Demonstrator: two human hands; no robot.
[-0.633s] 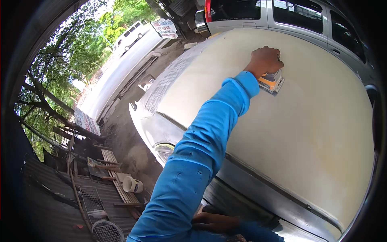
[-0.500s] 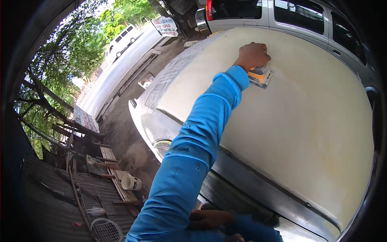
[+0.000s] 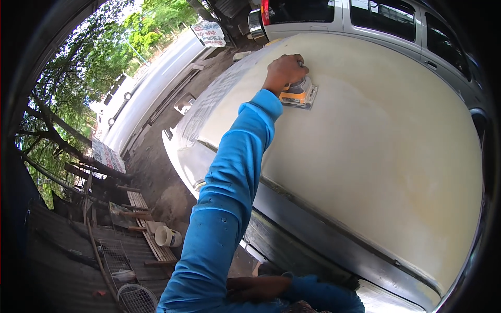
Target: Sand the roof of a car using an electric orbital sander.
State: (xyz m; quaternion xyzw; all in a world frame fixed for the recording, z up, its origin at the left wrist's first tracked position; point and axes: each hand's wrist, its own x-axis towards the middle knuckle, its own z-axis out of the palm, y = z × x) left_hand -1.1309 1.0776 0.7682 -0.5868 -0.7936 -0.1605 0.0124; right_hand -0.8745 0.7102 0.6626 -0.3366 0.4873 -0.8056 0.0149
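My left arm, in a blue sleeve, stretches out over the cream-coloured roof of a vehicle. At its end my left hand is wrapped over the top of a yellow and grey power sander. The sander's square pad lies flat on the roof, toward the far left part of it. Low in the picture, my right hand is close to my body beside the vehicle's side. It is dark there, and its fingers do not show clearly.
A silver van stands close along the roof's far side. Streaked grey covering lies over the roof's left end. At the lower left are a slatted wooden bench, a white bucket and a round wire grille. Beyond runs a road.
My left hand and the sander have moved left across the roof. The white vehicle on the road has shifted down and left in the picture.
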